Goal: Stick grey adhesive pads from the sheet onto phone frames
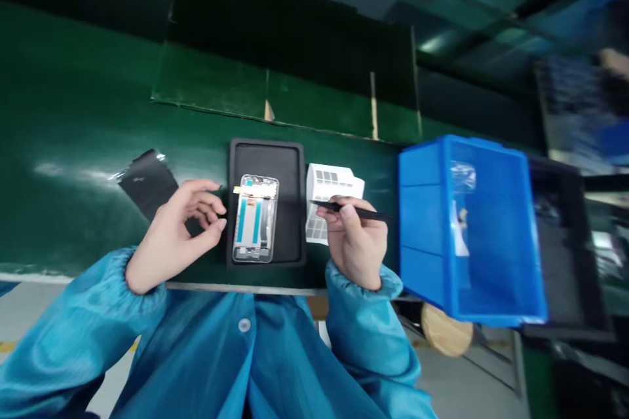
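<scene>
A phone frame with blue strips and bare metal parts lies in the left half of a black tray. My left hand hovers at the tray's left edge, fingers curved and apart, holding nothing. Black tweezers are gripped in my right hand, their tips pointing left over a white sticker sheet with grey rectangles. That sheet is just right of the tray, partly covered by my right hand. Left of the tray, a black plastic bag lies close behind my left hand.
A large blue bin stands to the right with clear plastic and white scraps inside. Beyond it is a dark tray. A green board lies at the back of the green table. A round stool is below the table edge.
</scene>
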`<state>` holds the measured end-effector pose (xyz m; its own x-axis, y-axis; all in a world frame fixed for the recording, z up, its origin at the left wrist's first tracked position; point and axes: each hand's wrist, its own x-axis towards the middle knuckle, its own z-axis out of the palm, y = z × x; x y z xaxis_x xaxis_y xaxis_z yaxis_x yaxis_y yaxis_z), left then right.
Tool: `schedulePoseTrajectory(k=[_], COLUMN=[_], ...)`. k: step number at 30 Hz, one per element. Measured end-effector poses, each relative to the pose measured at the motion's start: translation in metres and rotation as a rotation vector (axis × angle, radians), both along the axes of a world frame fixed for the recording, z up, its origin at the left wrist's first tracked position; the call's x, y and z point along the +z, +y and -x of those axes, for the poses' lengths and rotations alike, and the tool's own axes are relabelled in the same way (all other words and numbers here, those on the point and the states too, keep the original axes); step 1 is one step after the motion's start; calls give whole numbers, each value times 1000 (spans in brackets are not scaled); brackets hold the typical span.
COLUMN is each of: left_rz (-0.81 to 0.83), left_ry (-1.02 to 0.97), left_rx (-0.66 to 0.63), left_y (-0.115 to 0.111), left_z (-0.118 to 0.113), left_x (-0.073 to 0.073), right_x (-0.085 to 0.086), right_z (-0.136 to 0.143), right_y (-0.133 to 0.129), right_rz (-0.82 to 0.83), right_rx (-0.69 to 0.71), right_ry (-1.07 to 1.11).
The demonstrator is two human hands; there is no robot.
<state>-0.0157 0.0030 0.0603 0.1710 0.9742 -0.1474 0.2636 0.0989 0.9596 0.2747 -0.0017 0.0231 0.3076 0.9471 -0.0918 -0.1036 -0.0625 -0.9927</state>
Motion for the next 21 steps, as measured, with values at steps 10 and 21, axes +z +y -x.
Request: schedulePoseTrajectory(k=[10,21], left_rz=[-426,-444], left_ry=[624,875], left_rx=[-618,-723], left_y=[102,120], left_z=[-173,-216], left_x=[-10,-49], right_x=[-24,-65], right_z=[-85,-116], right_y=[2,67], right_rz=[-24,-37], right_rx=[-134,71], right_ry=[-66,-337])
